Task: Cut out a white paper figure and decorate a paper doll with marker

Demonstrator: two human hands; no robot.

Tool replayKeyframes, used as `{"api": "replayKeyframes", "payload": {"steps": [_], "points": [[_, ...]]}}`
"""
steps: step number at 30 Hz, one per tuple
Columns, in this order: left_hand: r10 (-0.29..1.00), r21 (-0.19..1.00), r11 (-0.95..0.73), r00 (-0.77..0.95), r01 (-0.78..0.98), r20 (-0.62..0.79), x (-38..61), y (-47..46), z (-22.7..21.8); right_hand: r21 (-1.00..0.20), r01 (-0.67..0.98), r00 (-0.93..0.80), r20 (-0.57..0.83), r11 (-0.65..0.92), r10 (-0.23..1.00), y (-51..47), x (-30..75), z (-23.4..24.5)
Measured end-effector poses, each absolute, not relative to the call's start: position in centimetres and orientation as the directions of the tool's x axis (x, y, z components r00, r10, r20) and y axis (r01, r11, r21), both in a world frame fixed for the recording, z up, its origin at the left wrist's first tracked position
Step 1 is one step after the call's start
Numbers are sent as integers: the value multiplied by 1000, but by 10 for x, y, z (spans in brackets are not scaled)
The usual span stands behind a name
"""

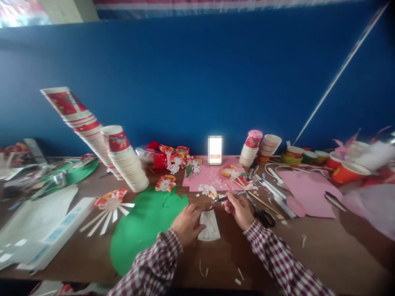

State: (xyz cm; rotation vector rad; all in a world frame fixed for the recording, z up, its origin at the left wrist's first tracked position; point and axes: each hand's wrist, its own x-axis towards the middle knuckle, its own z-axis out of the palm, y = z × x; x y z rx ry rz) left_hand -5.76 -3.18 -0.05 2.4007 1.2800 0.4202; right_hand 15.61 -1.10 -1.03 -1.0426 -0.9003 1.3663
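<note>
Rests the left hand (188, 222), loosely spread, against a white paper piece (212, 226). Pinches a slim pen-like tool (221, 199) in the right hand (239, 210), beside black-handled scissors (261, 216).

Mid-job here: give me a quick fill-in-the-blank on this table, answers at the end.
The left hand touches a small cut piece coloured ____.
The right hand holds a slim tool; the scissors beside it have ____ handles.
The large rounded sheet is ____.
The wall behind is ____.

white; black; green; blue
</note>
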Motion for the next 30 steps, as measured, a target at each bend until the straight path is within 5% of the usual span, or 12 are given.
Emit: {"api": "replayKeyframes", "payload": {"steps": [11,30], "points": [[968,703,-221,238,676,76,-52,-41,-9,-882,-445,-226,-56,-154,973,-37,156,3],[932,610,-264,360,747,-38,-37,-20,-9,-895,-419,-295,-25,-152,955,-35,157,-8]]}}
